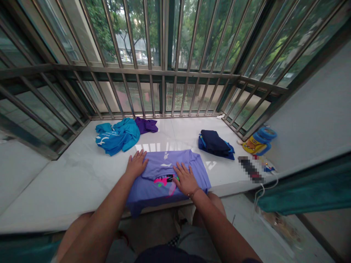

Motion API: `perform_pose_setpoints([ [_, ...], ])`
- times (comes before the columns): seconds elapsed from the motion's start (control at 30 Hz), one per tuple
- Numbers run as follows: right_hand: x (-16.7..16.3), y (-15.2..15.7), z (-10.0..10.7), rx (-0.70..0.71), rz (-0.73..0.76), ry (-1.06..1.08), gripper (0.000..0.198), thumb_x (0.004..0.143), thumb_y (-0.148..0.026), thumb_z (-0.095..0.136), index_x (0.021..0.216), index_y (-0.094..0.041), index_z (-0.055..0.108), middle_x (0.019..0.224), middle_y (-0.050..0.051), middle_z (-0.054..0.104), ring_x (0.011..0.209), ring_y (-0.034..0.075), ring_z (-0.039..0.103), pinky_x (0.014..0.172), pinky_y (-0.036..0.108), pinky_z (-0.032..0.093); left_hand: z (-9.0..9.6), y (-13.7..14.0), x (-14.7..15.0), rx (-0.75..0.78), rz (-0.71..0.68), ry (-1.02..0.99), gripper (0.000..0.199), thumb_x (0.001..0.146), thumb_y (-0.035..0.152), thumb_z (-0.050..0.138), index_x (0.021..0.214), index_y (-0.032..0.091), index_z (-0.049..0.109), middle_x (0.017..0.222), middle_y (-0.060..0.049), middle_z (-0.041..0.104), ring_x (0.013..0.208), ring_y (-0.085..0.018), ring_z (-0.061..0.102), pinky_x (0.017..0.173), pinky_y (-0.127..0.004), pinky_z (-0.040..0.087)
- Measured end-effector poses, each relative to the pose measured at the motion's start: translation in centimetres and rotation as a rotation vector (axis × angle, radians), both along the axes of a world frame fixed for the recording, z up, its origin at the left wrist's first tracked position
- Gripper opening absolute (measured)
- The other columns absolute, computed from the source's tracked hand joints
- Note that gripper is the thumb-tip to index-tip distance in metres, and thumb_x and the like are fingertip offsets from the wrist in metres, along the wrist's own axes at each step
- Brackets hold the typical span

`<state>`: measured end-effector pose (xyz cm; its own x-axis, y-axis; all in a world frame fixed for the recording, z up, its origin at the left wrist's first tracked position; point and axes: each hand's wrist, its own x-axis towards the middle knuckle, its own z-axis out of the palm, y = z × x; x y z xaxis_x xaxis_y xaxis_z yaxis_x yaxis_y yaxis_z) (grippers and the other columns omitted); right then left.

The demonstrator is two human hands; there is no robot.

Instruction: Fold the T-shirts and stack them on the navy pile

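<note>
A lavender T-shirt (153, 195) lies partly folded on the white sill in front of me, its lower part hanging over the front edge. White, pink and black prints show on it. My left hand (137, 163) rests flat on the shirt's left side, fingers stretched out. On the right part of the shirt lies my right hand (186, 178), fingers spread, palm down near the printed patch. A thin bracelet circles that wrist. Neither hand grips anything that I can see.
A crumpled blue shirt (123, 135) and a purple cloth (146, 125) lie at the back left of the sill (82, 175). Dark folded clothes (215, 143) sit at the right. Beyond them stands a yellow and blue jug (257, 141). Metal bars (164, 91) line the window.
</note>
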<state>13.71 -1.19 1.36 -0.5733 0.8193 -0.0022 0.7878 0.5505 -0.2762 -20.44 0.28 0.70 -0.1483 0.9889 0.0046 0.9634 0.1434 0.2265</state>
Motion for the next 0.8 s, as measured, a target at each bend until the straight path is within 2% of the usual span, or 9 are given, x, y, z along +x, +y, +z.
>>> perform_pose_setpoints([
  [0.27,0.8,-0.4,0.1,-0.016,-0.018,-0.002,0.064,0.113,-0.057,0.041,0.171,-0.030,0.040,0.181,0.007,0.026,0.170,0.030,0.018,0.136,0.065,0.010,-0.3,-1.3,-0.8,-0.014,-0.019,0.026,0.065,0.111,0.045,0.031,0.172,0.025,0.038,0.180,-0.012,0.033,0.168,-0.034,0.026,0.133,-0.067,0.021],
  [0.53,0.4,1.3,0.4,-0.031,0.024,-0.033,0.067,0.113,-0.060,0.038,0.173,-0.031,0.036,0.182,0.007,0.023,0.170,0.029,0.016,0.135,0.065,0.009,-0.5,-0.6,-1.3,0.008,0.008,-0.013,0.064,0.110,0.047,0.034,0.170,0.028,0.041,0.180,-0.011,0.034,0.168,-0.033,0.026,0.134,-0.066,0.018],
  [0.7,-0.1,2.3,0.3,-0.022,0.044,-0.056,0.068,0.113,-0.062,0.036,0.174,-0.030,0.035,0.182,0.007,0.023,0.171,0.028,0.015,0.135,0.065,0.008,-1.6,-2.1,-3.1,0.078,0.077,-0.109,0.062,0.110,0.043,0.034,0.166,0.018,0.047,0.177,-0.017,0.038,0.167,-0.033,0.031,0.133,-0.061,0.027],
  [0.8,-0.2,2.7,0.3,-0.026,0.064,-0.058,0.069,0.113,-0.064,0.034,0.173,-0.030,0.035,0.182,0.006,0.021,0.171,0.028,0.014,0.136,0.064,0.006,-2.6,-3.5,-4.6,0.120,0.052,-0.131,0.062,0.109,0.041,0.036,0.163,0.014,0.049,0.174,-0.018,0.042,0.164,-0.033,0.036,0.132,-0.060,0.030],
])
